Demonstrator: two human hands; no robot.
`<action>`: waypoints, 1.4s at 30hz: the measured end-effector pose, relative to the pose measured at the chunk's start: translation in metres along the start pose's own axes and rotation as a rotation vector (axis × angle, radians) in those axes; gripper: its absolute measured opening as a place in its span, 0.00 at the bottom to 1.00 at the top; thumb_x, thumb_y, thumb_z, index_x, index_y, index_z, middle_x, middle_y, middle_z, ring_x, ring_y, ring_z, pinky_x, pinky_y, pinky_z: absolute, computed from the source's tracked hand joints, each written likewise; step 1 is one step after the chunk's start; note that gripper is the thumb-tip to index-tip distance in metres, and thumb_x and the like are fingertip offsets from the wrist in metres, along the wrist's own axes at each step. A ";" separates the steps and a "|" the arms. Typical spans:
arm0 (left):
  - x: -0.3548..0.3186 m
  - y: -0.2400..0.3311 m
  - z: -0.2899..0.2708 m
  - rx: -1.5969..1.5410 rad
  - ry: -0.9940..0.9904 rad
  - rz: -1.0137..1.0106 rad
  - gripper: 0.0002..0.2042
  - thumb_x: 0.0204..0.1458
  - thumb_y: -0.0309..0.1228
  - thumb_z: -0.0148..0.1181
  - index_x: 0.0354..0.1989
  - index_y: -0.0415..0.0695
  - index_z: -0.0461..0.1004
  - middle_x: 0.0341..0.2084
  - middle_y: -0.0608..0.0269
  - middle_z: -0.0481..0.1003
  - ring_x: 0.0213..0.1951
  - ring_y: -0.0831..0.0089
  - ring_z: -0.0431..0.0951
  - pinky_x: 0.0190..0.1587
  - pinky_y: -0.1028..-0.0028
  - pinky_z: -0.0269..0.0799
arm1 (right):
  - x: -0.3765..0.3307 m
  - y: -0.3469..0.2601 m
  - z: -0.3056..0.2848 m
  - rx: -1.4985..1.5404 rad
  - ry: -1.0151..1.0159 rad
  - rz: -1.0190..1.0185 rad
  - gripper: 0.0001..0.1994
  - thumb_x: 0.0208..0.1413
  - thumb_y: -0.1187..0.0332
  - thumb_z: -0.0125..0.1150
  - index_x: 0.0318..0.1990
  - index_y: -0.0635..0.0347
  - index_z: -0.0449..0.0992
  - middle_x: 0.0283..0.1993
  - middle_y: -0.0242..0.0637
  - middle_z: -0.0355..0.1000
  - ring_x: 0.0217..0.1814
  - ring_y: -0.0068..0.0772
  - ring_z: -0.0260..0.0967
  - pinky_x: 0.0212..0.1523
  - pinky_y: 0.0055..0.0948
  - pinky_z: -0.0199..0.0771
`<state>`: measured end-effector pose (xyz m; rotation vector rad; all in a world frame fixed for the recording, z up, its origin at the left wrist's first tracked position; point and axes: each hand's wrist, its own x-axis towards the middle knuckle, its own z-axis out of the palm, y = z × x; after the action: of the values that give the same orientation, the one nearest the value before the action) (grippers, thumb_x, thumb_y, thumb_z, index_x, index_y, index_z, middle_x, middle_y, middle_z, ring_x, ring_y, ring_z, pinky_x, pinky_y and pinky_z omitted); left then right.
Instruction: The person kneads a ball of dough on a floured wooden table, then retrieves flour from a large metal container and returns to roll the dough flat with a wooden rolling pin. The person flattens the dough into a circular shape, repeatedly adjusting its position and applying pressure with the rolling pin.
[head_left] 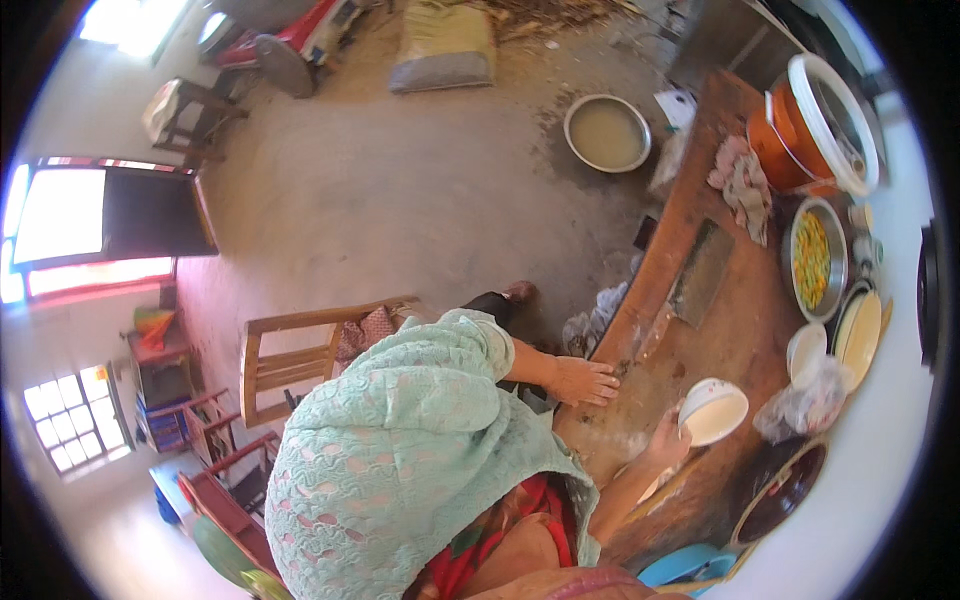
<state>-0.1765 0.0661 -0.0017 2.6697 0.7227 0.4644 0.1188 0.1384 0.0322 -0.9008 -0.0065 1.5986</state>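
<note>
A white bowl (715,412) with small red marks on its outside is tilted in my right hand (668,441), which grips it by the side over the brown wooden table (640,445). Its pale inner wall faces the wall side. My left hand (583,381) lies flat at the table's near edge, fingers spread, holding nothing. Ahead of the left hand, a dark rectangular slab (703,272) lies on the tabletop. Beyond the bowl, near the wall, are a smaller white bowl (806,354) and a clear plastic bag (812,398).
Along the wall stand an orange bucket (790,145), a metal basin (843,255) of yellow-green pieces, cream plates (860,340), a dark round pot (785,492) and a blue basin (685,566). A pink cloth (742,185) hangs near the bucket. A water basin (607,134) sits on the floor.
</note>
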 end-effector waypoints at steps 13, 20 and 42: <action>-0.148 -0.017 -0.081 -0.162 0.083 -0.824 0.09 0.49 0.34 0.55 0.37 0.47 0.76 0.44 0.59 0.73 0.43 0.57 0.77 0.44 0.59 0.74 | -0.031 0.026 0.131 -0.156 -0.379 -0.008 0.36 0.46 0.71 0.52 0.67 0.67 0.53 0.68 0.54 0.53 0.70 0.55 0.49 0.68 0.51 0.54; -0.257 -0.044 -0.120 -0.151 0.453 -1.311 0.10 0.51 0.32 0.55 0.42 0.50 0.76 0.46 0.60 0.74 0.46 0.57 0.76 0.48 0.60 0.74 | -0.017 0.100 0.242 -0.655 -0.615 -0.105 0.33 0.47 0.63 0.57 0.64 0.61 0.61 0.66 0.47 0.59 0.65 0.53 0.57 0.59 0.53 0.61; -0.427 0.002 -0.163 -0.225 0.816 -2.099 0.13 0.50 0.30 0.54 0.45 0.49 0.75 0.45 0.55 0.75 0.47 0.54 0.75 0.47 0.58 0.73 | 0.012 0.342 0.469 -0.580 -0.754 0.523 0.33 0.44 0.66 0.58 0.63 0.63 0.61 0.62 0.44 0.63 0.65 0.46 0.60 0.65 0.46 0.59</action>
<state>-0.5889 -0.1244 0.0494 0.3267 2.6019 0.7171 -0.4220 0.2795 0.1886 -0.6947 -0.8608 2.4161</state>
